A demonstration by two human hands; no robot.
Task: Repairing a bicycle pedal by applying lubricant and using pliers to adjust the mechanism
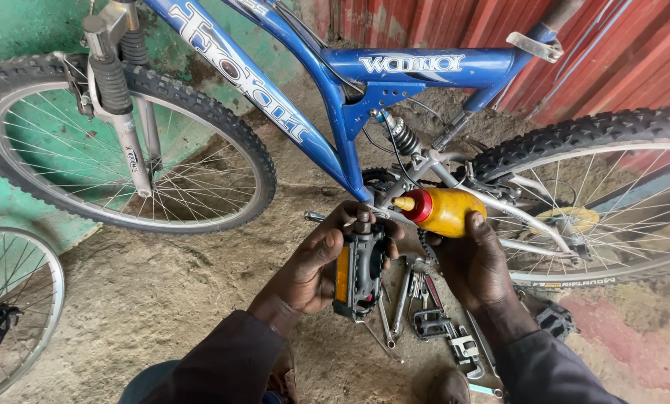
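Left hand (316, 265) wraps the rigid black pedal (357, 273) by its cage edges, while right hand (473, 262) clasps the yellow oil bottle (443, 212), probably slick and squeezable, mid-body.

Black pedal (359, 271) upright, yellow red-capped bottle (441, 211) tipped toward it

Left hand (314, 262) is gripping with fingers curled and thumb pressing across the front. Right hand (473, 262) is clenching, knuckles facing up. Both dark-sleeved forearms are converging from below.
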